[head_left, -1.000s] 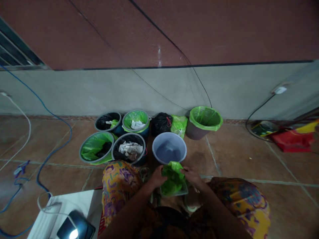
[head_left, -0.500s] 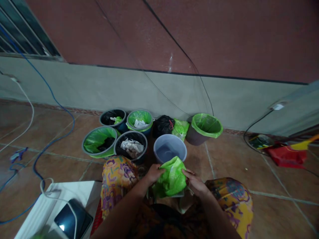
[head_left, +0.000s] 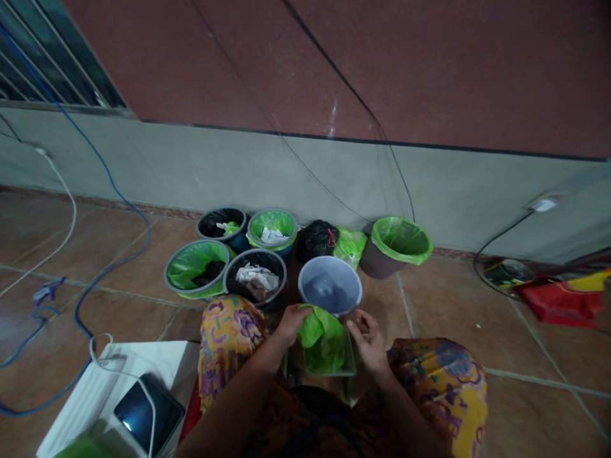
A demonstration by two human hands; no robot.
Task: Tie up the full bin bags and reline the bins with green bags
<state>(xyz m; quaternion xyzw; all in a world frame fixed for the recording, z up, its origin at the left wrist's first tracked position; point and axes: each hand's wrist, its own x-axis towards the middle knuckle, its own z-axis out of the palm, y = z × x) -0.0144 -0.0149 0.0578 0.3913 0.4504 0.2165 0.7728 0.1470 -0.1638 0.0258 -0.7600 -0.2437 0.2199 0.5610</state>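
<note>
My left hand point(head_left: 289, 323) pinches the top edge of a bright green plastic bag point(head_left: 323, 340) that hangs down over a small clear tray between my knees. My right hand point(head_left: 366, 336) hovers just right of the bag with its fingers curled loosely and apart, holding nothing. Directly beyond the bag stands an unlined pale blue bucket point(head_left: 330, 286).
Lined bins cluster by the wall: two green-lined ones point(head_left: 197, 277) point(head_left: 273, 227), two black-lined ones with paper scraps point(head_left: 256, 278) point(head_left: 223, 224), a green-lined brown bin point(head_left: 400, 244). A tied black bag point(head_left: 316, 238) lies there. A phone point(head_left: 143, 416) rests on a white box; cables cross the tiled floor.
The right hand has let go of the green bag and moved off to the right. The bag has dropped lower, held only by the left hand.
</note>
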